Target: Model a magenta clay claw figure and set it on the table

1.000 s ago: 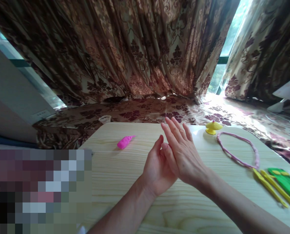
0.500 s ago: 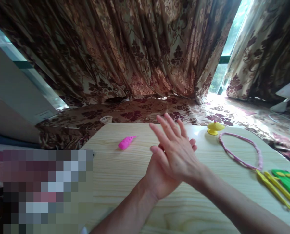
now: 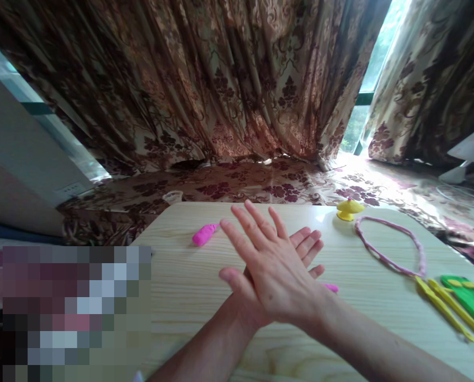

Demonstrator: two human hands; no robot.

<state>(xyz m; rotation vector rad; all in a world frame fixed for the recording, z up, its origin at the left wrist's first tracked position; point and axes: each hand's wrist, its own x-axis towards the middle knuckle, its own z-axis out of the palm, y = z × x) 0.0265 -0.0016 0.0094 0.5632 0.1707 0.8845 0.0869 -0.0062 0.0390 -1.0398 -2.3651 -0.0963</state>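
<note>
My right hand [image 3: 274,270] lies across the top of my left hand [image 3: 309,248], its back facing up and its fingers stretched and spread. Below it the left palm is turned up, with straight fingers showing past the right hand's edge. The space between the palms is hidden. A small pink tip [image 3: 331,287] shows beside my right wrist; whether it comes from between the palms or lies on the table I cannot tell. To the left of the fingertips rests a pink clay-like piece [image 3: 204,235], thick with a thin tapering end.
On the right of the wooden table [image 3: 181,302] are a yellow footed piece [image 3: 348,208], a pink twisted loop [image 3: 380,257], yellow tools [image 3: 446,310] and a green item [image 3: 465,297]. Patterned curtains [image 3: 221,79] hang behind. A white lamp [image 3: 473,146] stands far right.
My right hand has slid down and left over the left palm. The left fingers now reach farther out, up and right. The pink tip by the wrist has come into view.
</note>
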